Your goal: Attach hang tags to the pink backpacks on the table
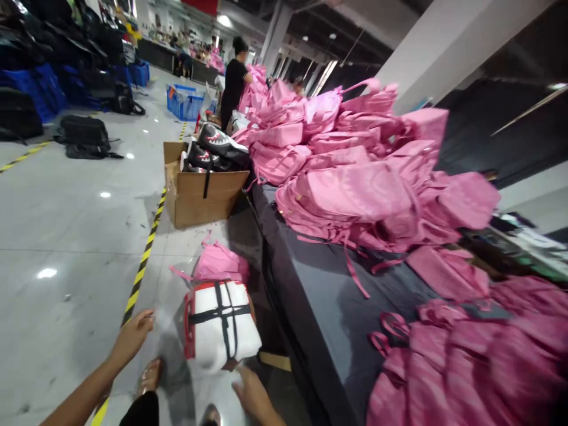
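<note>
In front of me, low over the floor, is a white bundle (226, 340) with red edging and black straps crossed over it. I cannot tell if it rests on something. To its left hovers my left hand (135, 334), fingers loosely bent and apart from the bundle, nothing visible in them. My right hand (255, 393) is by the bundle's lower right edge, thumb and finger spread; whether it touches the bundle is unclear. Just beyond the bundle a pink bag (222, 262) lies on the floor.
A dark-covered table (319, 284) on the right bears heaped pink backpacks (355, 189). Ahead stands an open cardboard box (204, 198) with black-and-white patterned bags. Further off are a person in black (233, 83), a blue crate (189, 105) and black bags (86, 136). Yellow-black tape (144, 260) marks the floor.
</note>
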A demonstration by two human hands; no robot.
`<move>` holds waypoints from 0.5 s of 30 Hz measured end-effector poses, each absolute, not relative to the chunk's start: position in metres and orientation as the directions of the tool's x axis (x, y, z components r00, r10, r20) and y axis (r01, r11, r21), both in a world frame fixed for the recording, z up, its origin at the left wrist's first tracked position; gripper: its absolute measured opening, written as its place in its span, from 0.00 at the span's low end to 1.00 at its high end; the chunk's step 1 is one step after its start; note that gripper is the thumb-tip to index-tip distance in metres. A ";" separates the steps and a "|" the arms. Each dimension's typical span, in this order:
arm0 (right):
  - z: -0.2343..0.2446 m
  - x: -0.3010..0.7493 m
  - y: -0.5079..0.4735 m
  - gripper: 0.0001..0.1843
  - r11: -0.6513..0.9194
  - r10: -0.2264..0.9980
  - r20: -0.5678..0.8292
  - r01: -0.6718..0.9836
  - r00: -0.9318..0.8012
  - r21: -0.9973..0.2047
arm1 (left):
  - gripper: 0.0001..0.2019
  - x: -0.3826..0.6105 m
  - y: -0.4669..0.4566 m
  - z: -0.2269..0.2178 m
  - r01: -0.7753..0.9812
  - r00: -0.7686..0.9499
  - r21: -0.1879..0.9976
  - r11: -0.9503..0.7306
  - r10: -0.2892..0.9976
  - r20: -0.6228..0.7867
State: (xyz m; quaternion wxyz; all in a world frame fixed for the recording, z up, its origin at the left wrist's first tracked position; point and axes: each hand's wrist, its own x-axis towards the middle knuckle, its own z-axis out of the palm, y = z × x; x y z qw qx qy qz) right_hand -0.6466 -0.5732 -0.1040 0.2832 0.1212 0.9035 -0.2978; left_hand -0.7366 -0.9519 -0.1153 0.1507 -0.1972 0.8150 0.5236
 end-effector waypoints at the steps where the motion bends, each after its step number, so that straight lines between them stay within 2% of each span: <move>1: -0.114 -0.670 -0.593 0.20 0.837 -0.035 -0.566 0.286 -0.824 -0.467 | 0.28 -0.738 -0.963 -0.112 -0.498 -0.866 0.787 0.364 -0.153 -0.477; 4: -0.151 -0.754 -0.645 0.26 0.932 -0.123 -0.480 0.064 -0.869 -0.356 | 0.30 -0.732 -0.974 -0.111 -0.544 -0.833 0.760 0.355 -0.116 -0.542; 7: -0.191 -0.839 -0.679 0.28 0.965 -0.110 -0.478 0.022 -0.871 -0.261 | 0.30 -0.724 -0.975 -0.122 -0.592 -0.788 0.726 0.350 -0.065 -0.612; 11: -0.241 -0.907 -0.686 0.27 0.958 -0.145 -0.534 0.017 -0.833 -0.285 | 0.28 -0.742 -0.993 -0.147 -0.638 -0.726 0.685 0.352 0.021 -0.688; 15: -0.272 -0.912 -0.671 0.24 0.950 -0.081 -0.561 0.105 -0.824 -0.293 | 0.28 -0.817 -1.002 -0.179 -0.623 -0.704 0.643 0.446 0.040 -0.709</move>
